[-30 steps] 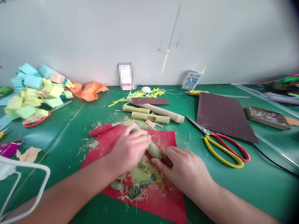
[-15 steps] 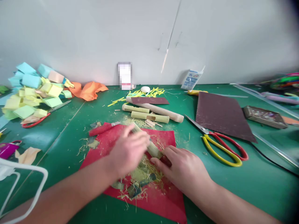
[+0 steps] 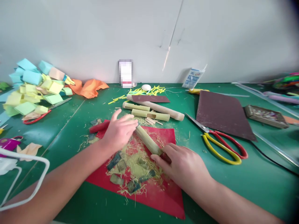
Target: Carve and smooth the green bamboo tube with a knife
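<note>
My right hand (image 3: 184, 165) grips the near end of a pale bamboo piece (image 3: 148, 140), which slants up and left over a red sheet (image 3: 163, 199). At its far end is my left hand (image 3: 121, 127), fingers bent over the bamboo and pressing what looks like a small dark piece of sandpaper (image 3: 137, 124), mostly hidden under the fingertips. Several worn dark sandpaper scraps (image 3: 133, 186) lie on the red sheet among fine shavings and dust (image 3: 137, 168). A red-handled knife (image 3: 99, 127) sits by my left hand, its blade hidden.
Beyond my hands lie two short bamboo pieces (image 3: 161, 116) and a longer stick (image 3: 163, 110). Scissors (image 3: 217, 140) and a brown sheet (image 3: 221, 115) are at right, near a small tray (image 3: 266, 116). Folded papers (image 3: 30, 93) pile up at left. A white frame (image 3: 44, 174) juts in.
My left hand has slid up and left along the bamboo to its far end, uncovering its middle. The right hand keeps its grip. The view has shifted slightly.
</note>
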Demonstrator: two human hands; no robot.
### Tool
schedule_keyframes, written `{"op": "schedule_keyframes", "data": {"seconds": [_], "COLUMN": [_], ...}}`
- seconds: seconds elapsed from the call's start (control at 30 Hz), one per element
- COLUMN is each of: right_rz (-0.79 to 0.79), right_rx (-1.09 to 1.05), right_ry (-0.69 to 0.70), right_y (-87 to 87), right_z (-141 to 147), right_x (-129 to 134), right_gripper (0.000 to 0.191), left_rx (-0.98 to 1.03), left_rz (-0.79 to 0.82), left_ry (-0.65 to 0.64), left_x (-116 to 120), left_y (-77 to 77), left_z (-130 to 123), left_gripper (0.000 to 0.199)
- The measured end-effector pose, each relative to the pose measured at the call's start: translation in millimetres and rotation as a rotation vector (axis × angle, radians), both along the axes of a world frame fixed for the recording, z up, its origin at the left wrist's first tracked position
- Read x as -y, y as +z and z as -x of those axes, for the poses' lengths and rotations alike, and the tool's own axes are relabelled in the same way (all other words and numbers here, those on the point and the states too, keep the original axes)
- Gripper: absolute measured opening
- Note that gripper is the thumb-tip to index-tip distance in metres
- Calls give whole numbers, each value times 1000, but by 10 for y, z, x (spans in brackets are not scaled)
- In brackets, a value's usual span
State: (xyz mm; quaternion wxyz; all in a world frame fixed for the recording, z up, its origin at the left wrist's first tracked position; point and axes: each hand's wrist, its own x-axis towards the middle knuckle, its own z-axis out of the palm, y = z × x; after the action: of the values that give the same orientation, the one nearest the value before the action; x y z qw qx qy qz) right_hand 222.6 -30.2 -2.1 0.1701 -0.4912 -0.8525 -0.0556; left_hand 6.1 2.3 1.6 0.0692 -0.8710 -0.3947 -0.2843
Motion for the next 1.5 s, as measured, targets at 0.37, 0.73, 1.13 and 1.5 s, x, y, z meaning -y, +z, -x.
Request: {"op": "schedule_keyframes", "data": {"seconds": [0.37, 0.73, 1.13, 1.5], "right_rz": [-36, -55, -22, 115], "right_rx": [-21, -33, 1, -104], "right_ry": [37, 33, 43, 82], "right_y": [-20, -14, 10, 69], "right_z": [-7, -12, 41, 33], "right_x": [-12, -11, 11, -10], "right_gripper": [32, 36, 24, 33], "left_rx": [-3, -54, 59, 1206], "left_rz": [114, 146, 167, 909], "left_ry": [-203, -297, -179, 176], "left_x": [54, 3, 7, -35], "left_y": [26, 38, 44, 107], "left_z": [-38, 47, -45, 28], "left_gripper": [25, 24, 24, 22]}}
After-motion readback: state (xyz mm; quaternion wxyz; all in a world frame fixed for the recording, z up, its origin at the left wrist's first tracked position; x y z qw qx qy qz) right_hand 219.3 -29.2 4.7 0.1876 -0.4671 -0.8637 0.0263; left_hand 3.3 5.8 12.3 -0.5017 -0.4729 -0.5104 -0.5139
